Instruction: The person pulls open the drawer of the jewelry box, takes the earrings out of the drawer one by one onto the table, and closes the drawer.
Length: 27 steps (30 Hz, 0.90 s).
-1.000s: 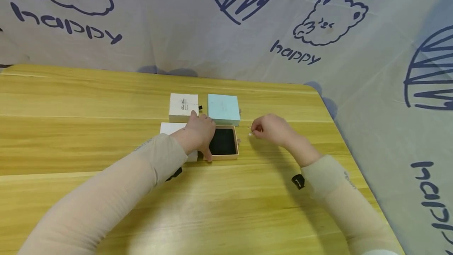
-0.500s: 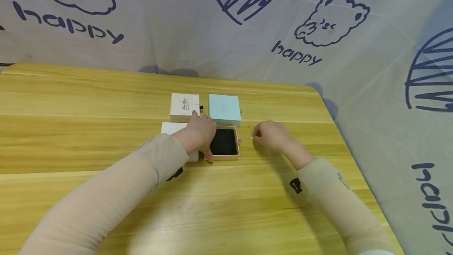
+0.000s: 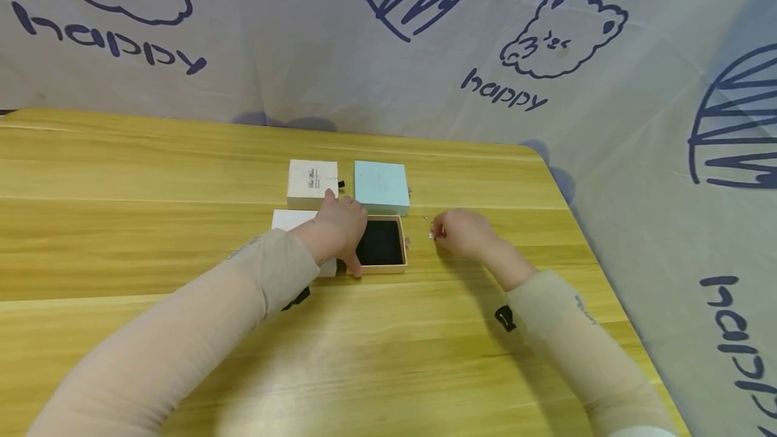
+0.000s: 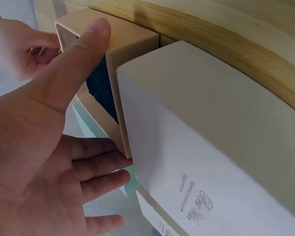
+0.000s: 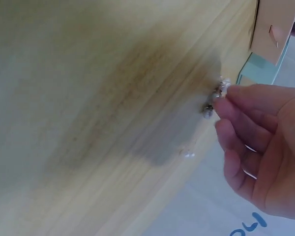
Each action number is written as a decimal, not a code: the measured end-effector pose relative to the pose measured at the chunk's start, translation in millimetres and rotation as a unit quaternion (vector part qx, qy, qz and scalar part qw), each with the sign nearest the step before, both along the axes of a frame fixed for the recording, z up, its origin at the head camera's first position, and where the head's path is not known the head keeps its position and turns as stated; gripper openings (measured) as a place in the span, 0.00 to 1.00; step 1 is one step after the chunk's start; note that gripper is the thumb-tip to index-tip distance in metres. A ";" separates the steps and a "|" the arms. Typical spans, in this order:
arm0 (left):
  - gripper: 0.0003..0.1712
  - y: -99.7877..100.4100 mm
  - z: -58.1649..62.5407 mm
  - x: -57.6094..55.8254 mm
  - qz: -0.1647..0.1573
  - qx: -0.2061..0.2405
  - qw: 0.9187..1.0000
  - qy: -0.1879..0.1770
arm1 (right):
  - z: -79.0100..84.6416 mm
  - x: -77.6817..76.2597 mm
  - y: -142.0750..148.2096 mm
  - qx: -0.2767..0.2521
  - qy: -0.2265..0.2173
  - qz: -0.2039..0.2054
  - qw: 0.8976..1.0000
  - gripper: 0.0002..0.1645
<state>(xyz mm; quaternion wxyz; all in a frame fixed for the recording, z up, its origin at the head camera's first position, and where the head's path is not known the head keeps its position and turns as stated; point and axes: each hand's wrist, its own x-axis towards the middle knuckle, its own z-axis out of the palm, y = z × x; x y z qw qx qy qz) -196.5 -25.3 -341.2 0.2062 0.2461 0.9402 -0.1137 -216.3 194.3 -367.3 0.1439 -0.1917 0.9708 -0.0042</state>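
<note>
My left hand [image 3: 340,224] holds a peach-edged jewelry box drawer [image 3: 381,270] with a black lining, pulled partly out of a white box sleeve [image 4: 211,142]. In the left wrist view, the thumb lies on one side of the drawer and the fingertips touch the opposite side. To the drawer's right, my right hand [image 3: 464,231] pinches a small sparkling piece of jewelry [image 5: 218,93] between thumb and forefinger, at the tabletop. Its exact kind is too blurred to tell. Another tiny shiny piece [image 5: 187,153] lies on the table close by.
Behind the drawer stand a cream box [image 3: 311,181] with dark script and a pale blue box [image 3: 381,184], side by side. A printed cloth [image 3: 340,79] hangs behind the wooden table [image 3: 364,369]. The table's right edge runs beyond my right forearm.
My right hand has lowered slightly toward the front of the table, and its fingertips stay around the sparkling piece. The left hand and the drawer have kept their place.
</note>
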 end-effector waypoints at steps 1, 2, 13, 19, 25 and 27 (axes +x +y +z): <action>0.58 -0.1 0.0 -0.1 0.000 0.000 1.000 0.000 | 1.1 0.2 -2.0 -0.003 0.006 -0.002 1.000 0.07; 0.59 -0.2 0.1 -0.2 -0.001 -0.001 1.000 -0.001 | 2.4 0.2 -4.1 -0.008 0.012 -0.003 1.000 0.08; 0.58 1.7 1.9 0.4 -0.001 -0.012 1.000 -0.004 | 5.3 7.7 -33.8 -0.053 -0.004 0.094 0.994 0.45; 0.58 2.7 0.5 -0.6 0.000 -0.019 1.000 -0.002 | 2.6 8.8 -38.7 -0.021 -0.012 0.117 0.993 0.56; 0.58 1.4 -0.6 -1.2 0.000 -0.009 1.000 -0.003 | 2.7 5.6 -41.3 -0.012 -0.023 0.120 0.992 0.56; 0.58 0.0 -0.6 -1.3 0.000 0.002 1.000 -0.004 | 2.4 4.3 -41.7 -0.009 -0.028 0.118 0.993 0.57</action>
